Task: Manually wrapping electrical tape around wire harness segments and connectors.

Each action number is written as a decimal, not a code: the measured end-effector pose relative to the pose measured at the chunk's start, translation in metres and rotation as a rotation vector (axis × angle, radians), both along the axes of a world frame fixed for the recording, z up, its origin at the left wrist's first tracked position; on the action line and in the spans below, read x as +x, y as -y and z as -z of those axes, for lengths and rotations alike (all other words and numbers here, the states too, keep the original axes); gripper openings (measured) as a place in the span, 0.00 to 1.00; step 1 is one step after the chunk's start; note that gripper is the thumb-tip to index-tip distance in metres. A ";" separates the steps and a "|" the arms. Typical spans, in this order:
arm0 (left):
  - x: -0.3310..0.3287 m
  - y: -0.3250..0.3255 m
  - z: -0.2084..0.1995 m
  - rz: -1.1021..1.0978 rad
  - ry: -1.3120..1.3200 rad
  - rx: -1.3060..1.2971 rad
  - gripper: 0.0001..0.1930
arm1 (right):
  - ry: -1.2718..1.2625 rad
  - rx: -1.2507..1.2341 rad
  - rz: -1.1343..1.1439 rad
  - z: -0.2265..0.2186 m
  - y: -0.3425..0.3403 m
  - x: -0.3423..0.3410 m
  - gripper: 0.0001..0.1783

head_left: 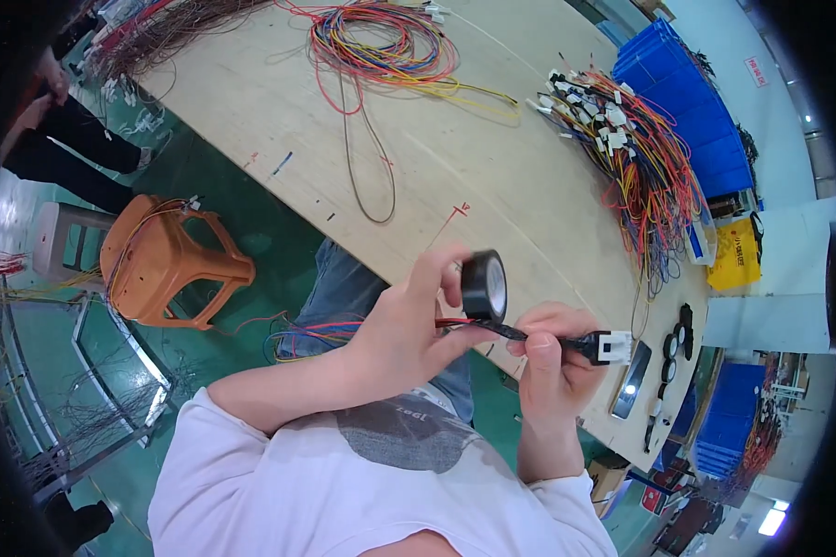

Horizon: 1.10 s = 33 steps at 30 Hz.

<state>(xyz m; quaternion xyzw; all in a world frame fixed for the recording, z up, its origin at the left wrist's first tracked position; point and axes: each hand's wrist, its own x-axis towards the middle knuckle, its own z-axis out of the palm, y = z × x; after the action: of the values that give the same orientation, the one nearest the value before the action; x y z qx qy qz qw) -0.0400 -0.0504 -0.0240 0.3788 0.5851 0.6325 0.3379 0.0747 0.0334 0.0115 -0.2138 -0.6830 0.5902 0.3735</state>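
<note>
A wire harness (501,329) of red, black and other wires runs across in front of me, its middle wrapped in black tape. My left hand (395,325) is closed, with its upper fingers against a roll of black tape (481,286). The wires pass through that same hand, with the thumb under them. My right hand (559,357) pinches the taped stretch, just short of the harness end. Past its fingers sticks out a white connector (613,347) with a black part behind it. The harness's loose wires (330,330) trail off left over my leg.
On the wooden table (492,186) lie a coil of coloured wires (381,42), a heap of harnesses with white connectors (622,139), a phone (631,379) and several black tape rolls (668,369). Blue bins (687,102) stand far right. An orange stool (163,260) is left; another person (75,130) stands beyond.
</note>
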 end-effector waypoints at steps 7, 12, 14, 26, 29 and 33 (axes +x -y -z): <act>-0.023 0.011 -0.015 0.249 1.217 0.069 0.24 | -0.130 -0.180 -0.103 0.003 -0.002 0.007 0.03; -0.020 0.021 -0.010 0.410 -0.100 0.478 0.35 | -0.145 -0.476 0.044 -0.012 -0.008 0.013 0.02; -0.016 0.017 -0.005 0.403 -0.084 0.431 0.34 | -0.117 -0.446 -0.063 -0.015 -0.007 0.013 0.02; -0.015 0.009 -0.012 0.430 1.224 -0.046 0.32 | -0.176 -0.227 -0.065 -0.004 -0.005 0.011 0.05; -0.015 0.017 -0.013 0.277 1.037 0.258 0.21 | -0.206 -0.309 -0.016 -0.010 -0.006 0.016 0.07; -0.013 0.013 -0.002 0.435 0.320 0.623 0.17 | -0.154 -0.432 0.035 -0.016 -0.007 0.018 0.07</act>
<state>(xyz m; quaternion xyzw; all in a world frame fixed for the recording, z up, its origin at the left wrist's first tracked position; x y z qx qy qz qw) -0.0529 -0.0634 -0.0222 0.4747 0.2122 0.7441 0.4195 0.0930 0.0409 0.0275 -0.2551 -0.5065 0.7307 0.3800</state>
